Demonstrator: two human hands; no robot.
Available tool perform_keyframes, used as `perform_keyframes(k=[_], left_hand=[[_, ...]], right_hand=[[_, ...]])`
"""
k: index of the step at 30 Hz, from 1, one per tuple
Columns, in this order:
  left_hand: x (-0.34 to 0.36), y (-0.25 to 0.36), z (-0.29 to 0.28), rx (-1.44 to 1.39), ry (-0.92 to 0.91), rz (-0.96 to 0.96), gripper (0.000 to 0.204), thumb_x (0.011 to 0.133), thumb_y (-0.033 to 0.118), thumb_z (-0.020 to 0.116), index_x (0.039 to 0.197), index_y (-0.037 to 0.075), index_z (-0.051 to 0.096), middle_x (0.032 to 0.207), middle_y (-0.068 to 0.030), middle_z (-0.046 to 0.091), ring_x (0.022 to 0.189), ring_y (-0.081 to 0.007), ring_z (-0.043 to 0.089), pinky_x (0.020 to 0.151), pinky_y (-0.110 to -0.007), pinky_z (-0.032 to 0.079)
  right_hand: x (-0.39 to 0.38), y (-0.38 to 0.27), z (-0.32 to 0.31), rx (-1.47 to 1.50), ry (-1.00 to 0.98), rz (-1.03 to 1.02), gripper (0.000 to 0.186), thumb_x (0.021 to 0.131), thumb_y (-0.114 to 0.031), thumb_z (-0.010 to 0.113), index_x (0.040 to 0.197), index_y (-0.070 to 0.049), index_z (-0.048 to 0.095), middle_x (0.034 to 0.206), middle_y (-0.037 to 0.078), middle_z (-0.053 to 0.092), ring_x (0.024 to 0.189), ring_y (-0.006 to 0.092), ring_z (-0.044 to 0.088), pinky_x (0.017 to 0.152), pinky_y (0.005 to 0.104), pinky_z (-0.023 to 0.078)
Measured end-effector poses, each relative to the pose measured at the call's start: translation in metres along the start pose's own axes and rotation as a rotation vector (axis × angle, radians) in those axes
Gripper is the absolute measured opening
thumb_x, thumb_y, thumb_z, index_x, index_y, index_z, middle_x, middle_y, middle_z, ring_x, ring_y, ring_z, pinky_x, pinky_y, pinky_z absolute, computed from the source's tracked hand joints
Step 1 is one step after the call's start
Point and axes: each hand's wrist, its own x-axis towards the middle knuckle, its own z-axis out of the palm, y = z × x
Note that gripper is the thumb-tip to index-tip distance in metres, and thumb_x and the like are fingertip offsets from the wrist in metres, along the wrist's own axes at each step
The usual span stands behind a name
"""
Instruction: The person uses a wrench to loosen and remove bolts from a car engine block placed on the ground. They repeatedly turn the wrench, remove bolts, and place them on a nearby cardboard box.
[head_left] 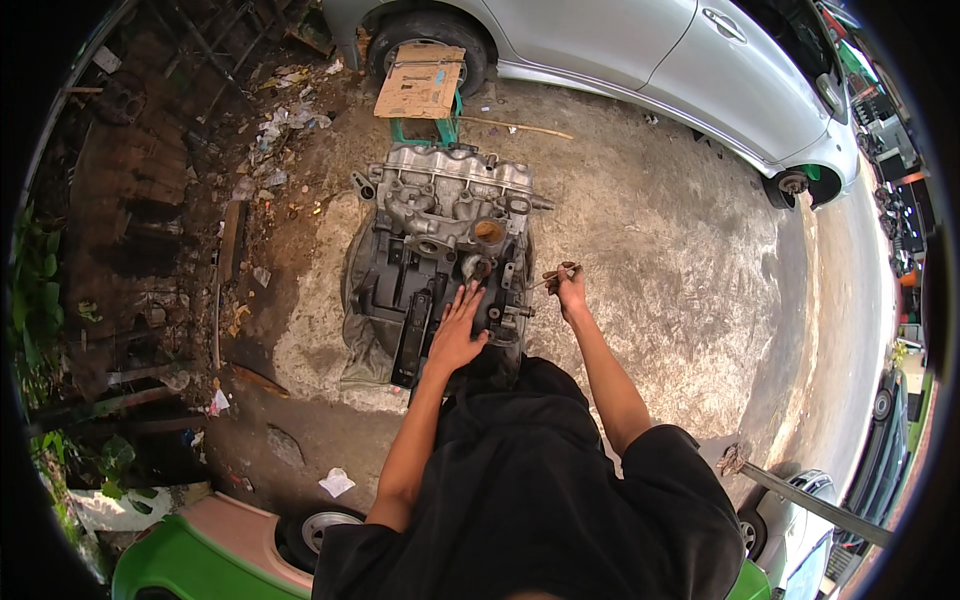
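A greasy metal engine [440,190] with a pale cast upper part and a dark lower block sits on a grey crumpled cover [365,360] on the ground. My left hand [458,325] lies with fingers stretched out on the dark lower front of the engine, below a round port with a rusty-brown face [488,232]. My right hand [568,290] is just off the engine's right side, fingers closed around a thin tool [545,279] that points toward the engine; its exact kind is too small to tell.
Behind the engine, cardboard [420,75] with small items lies on a green stool [425,130]. A silver car [610,50] stands beyond. Rubble [285,130] and scrap [150,250] lie to the left. A green vehicle [190,560] is behind me, a metal beam [820,505] at lower right.
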Motion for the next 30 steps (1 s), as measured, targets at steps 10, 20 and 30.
perform_keyframes(k=[10, 20, 30], left_hand=[[-0.001, 0.001, 0.001, 0.008, 0.016, 0.003, 0.088, 0.090, 0.019, 0.070, 0.165, 0.017, 0.025, 0.175, -0.0015, 0.015, 0.161, -0.0260, 0.013, 0.129, -0.048, 0.020], [-0.001, 0.003, 0.000, 0.012, 0.020, -0.009, 0.087, 0.090, 0.018, 0.069, 0.165, 0.017, 0.026, 0.174, -0.0014, 0.017, 0.161, -0.0259, 0.013, 0.128, -0.049, 0.021], [-0.001, 0.003, -0.001, 0.009, 0.019, 0.000, 0.086, 0.090, 0.019, 0.069, 0.165, 0.016, 0.027, 0.174, -0.0031, 0.017, 0.161, -0.0279, 0.013, 0.128, -0.051, 0.020]], right_hand=[[0.030, -0.015, 0.019, -0.416, -0.089, -0.111, 0.036, 0.109, -0.011, 0.047, 0.142, -0.012, 0.032, 0.078, 0.013, 0.067, 0.064, 0.0208, 0.060, 0.064, 0.0382, 0.048], [0.030, -0.021, 0.039, -0.542, -0.227, -0.152, 0.041, 0.109, -0.011, 0.049, 0.146, -0.016, 0.032, 0.081, 0.014, 0.068, 0.075, 0.0237, 0.067, 0.073, 0.0422, 0.051], [0.032, -0.016, 0.040, -0.586, -0.198, -0.141, 0.041, 0.108, -0.011, 0.053, 0.145, -0.017, 0.036, 0.084, 0.017, 0.070, 0.081, 0.0264, 0.071, 0.078, 0.0424, 0.052]])
